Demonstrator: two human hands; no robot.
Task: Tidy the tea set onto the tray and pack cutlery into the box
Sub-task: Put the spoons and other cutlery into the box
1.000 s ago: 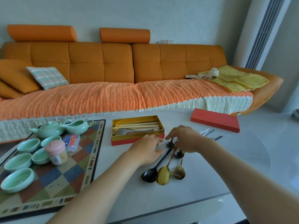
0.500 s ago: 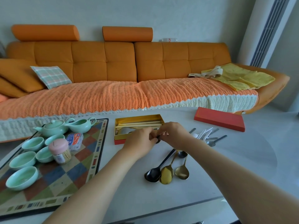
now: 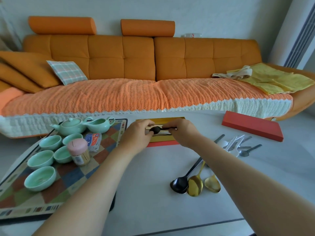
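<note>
A small black spoon [image 3: 157, 129] hangs level over the gold-lined cutlery box [image 3: 162, 138]. My left hand [image 3: 136, 135] pinches its bowl end and my right hand [image 3: 183, 132] pinches its handle. Chopsticks and other cutlery lie in the box, mostly hidden by my hands. On the table to the right lie a large black spoon [image 3: 180, 183] and two gold spoons [image 3: 196, 184]. Further right is a pile of silver and white cutlery [image 3: 238, 146]. The checked tray [image 3: 68, 181] on the left holds a green teapot [image 3: 72, 126], a pitcher [image 3: 100, 124] and several green cups [image 3: 40, 178].
The red box lid [image 3: 252, 127] lies at the far right of the table. A pink-capped toothpick jar [image 3: 78, 151] and a small card pack [image 3: 92, 139] stand on the tray. An orange sofa [image 3: 136, 79] runs behind the table.
Both hands lifted a small black spoon from the pile near the large spoons and carried it up and away to above the box.
</note>
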